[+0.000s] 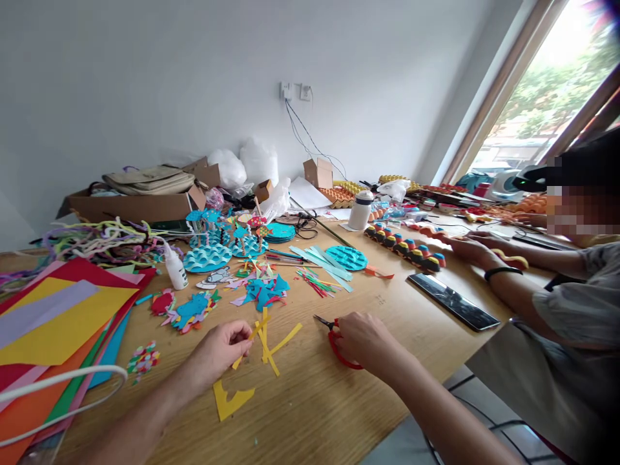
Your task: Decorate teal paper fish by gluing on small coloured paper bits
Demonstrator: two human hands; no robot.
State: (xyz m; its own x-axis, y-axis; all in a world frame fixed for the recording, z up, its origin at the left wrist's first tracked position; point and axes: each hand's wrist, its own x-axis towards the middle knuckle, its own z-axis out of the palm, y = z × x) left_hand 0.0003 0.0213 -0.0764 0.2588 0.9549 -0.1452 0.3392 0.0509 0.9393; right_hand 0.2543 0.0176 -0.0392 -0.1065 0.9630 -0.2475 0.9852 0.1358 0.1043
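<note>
Between the thumb and fingers of my left hand (225,349) is a narrow yellow paper strip (256,330). More yellow strips (281,342) lie crossed on the table just right of it. A yellow paper offcut (232,400) with a curved cut-out rests below that hand. My right hand (365,339) is wrapped round red-handled scissors (334,336), held low over the wood with the dark blades pointing left toward the strips. Its fingers partly hide the handles. Blue paper scraps (264,292) and cut paper shapes (191,310) lie beyond my left hand.
Coloured paper sheets (62,316) are stacked at left, near a white glue bottle (175,268). Blue decorated paper plates (208,257) stand behind. A phone (453,301) lies at right, close to another person's arm (504,274). A white-lidded bottle (360,212) stands farther back.
</note>
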